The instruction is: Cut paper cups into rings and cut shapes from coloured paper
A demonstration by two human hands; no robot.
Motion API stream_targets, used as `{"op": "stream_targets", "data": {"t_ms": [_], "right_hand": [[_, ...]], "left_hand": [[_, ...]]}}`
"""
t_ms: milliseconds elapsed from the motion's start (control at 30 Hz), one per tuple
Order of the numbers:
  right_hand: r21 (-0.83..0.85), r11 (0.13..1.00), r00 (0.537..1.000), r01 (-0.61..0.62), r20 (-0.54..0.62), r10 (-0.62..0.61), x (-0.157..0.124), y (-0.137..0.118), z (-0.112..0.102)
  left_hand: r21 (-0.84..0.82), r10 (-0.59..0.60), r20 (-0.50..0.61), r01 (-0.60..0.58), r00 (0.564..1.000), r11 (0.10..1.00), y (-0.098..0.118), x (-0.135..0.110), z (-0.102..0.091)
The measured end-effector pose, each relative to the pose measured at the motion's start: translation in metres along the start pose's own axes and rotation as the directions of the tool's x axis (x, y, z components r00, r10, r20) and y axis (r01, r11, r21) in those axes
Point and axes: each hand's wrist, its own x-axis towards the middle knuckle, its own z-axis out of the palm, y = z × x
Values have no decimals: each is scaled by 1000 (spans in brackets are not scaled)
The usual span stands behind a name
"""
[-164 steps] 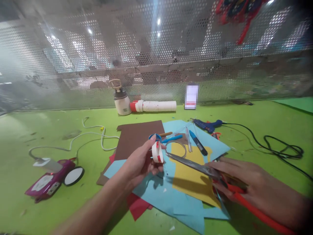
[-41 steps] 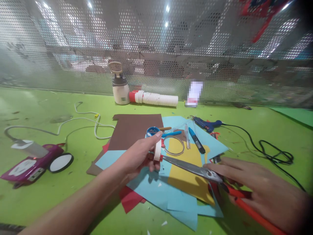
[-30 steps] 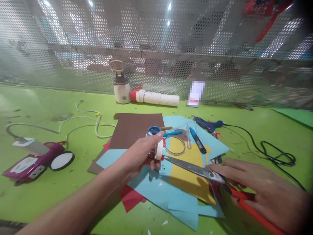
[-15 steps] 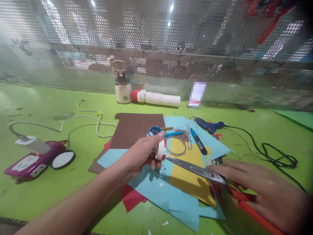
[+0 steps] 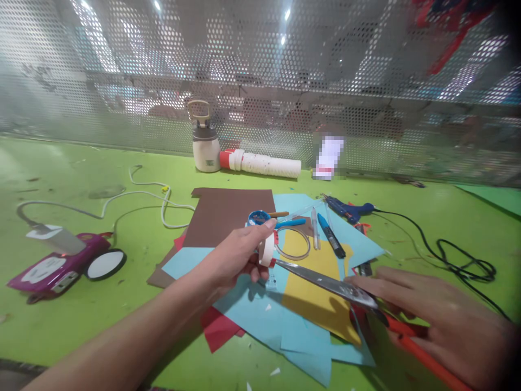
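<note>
Scissors (image 5: 328,283) point at white ring (image 5: 267,249), thin hoop (image 5: 293,258) and blue marker (image 5: 331,235) behind

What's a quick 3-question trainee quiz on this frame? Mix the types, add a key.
1. Which hand holds the scissors?
2. True or false: the blue glue gun has a black cord.
3. Fill in the colour: the left hand holds a white ring with ____ patches.

Key:
1. The right hand.
2. True.
3. Red.
</note>
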Motion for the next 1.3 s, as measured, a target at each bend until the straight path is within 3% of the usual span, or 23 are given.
{"op": "stream_targets", "data": {"t_ms": [67, 133, 500, 700, 1300], "right_hand": [[1, 1000, 990, 12, 140, -12, 1, 0, -2], [-17, 1000, 982, 12, 188, -8, 1, 1, -4], [-30, 997, 975, 66, 212, -58, -2, 6, -1], [-92, 992, 985, 84, 160, -69, -4, 7, 1], [-54, 998, 980, 44, 196, -32, 0, 5, 1]], "left_hand": [[-1, -4, 2, 4, 1000, 1000, 0, 0, 0], [0, -4, -2, 4, 1000, 1000, 0, 0, 0], [4, 1, -7, -1, 1000, 1000, -1, 0, -1], [4, 12, -20, -12, 1000, 1000, -1, 1, -1], [4, 7, -16, -7, 1000, 1000, 0, 1, 0]]}}
